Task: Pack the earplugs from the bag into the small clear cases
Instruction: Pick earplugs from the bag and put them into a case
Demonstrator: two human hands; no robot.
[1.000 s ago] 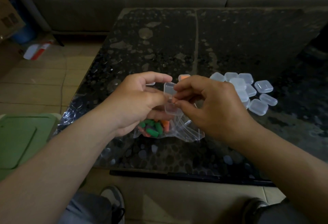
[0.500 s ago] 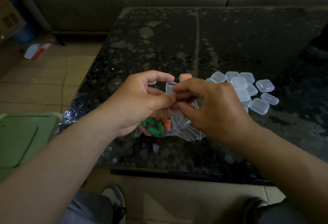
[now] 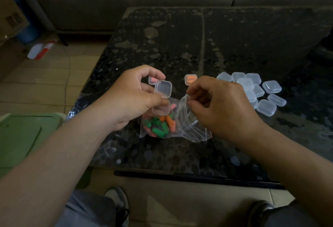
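Left hand (image 3: pixel 133 100) grips an open case (image 3: pixel 162 99), lid up, directly above the earplugs (image 3: pixel 159 126). Right hand (image 3: pixel 221 104) beside it pinches the bag (image 3: pixel 187 122) mouth.

Head-worn; forward-down; close; seemingly seated

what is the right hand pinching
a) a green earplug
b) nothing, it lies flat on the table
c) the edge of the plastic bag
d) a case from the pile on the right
C: the right hand pinches the top edge of the plastic bag with its fingers, while the left hand holds the open case.
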